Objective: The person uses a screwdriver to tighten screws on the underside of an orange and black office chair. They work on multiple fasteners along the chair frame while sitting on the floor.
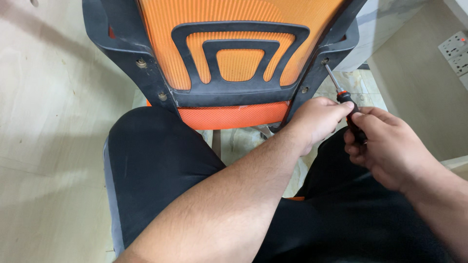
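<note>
An office chair back (234, 95) with orange mesh and a black plastic frame lies in front of me, over my knees. My right hand (387, 146) is closed around the black and orange handle of a screwdriver (347, 104). Its metal shaft slants up to a screw hole (325, 61) on the right side of the frame. My left hand (314, 119) reaches across and pinches the top of the screwdriver handle near the shaft.
Two bolts (141, 63) sit in the left side of the frame, another bolt (304, 89) low on the right. My legs in black trousers (156, 165) fill the lower view. A wooden floor lies left, a wall socket (456, 48) at the far right.
</note>
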